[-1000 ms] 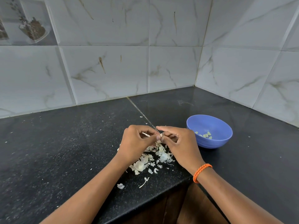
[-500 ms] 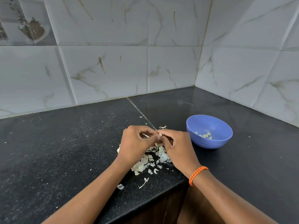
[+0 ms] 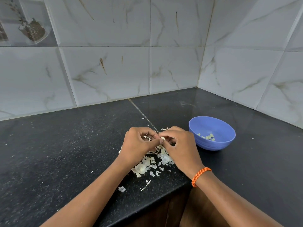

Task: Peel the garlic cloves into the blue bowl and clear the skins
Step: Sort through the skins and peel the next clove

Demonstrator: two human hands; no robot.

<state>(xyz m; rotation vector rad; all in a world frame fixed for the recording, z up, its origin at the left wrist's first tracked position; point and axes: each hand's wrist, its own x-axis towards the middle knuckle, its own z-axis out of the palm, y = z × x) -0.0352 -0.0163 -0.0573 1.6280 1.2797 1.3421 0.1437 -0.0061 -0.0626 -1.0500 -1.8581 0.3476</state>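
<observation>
Over the black counter, my left hand [image 3: 139, 143] and my right hand [image 3: 180, 146] meet fingertip to fingertip, both pinching one small pale garlic clove [image 3: 162, 137]. Directly beneath them lies a heap of white garlic skins [image 3: 147, 164]. The blue bowl [image 3: 213, 145] stands just right of my right hand, with several peeled cloves [image 3: 207, 137] in its bottom. An orange band circles my right wrist.
The black stone counter [image 3: 65, 153] ends at a front edge close under my forearms. Marble-look tiled walls meet in a corner behind the bowl. Stray skin bits [image 3: 122, 188] lie near the counter edge.
My hands have stayed together over the skin heap, with only small finger shifts on the clove. The bowl and heap have not moved.
</observation>
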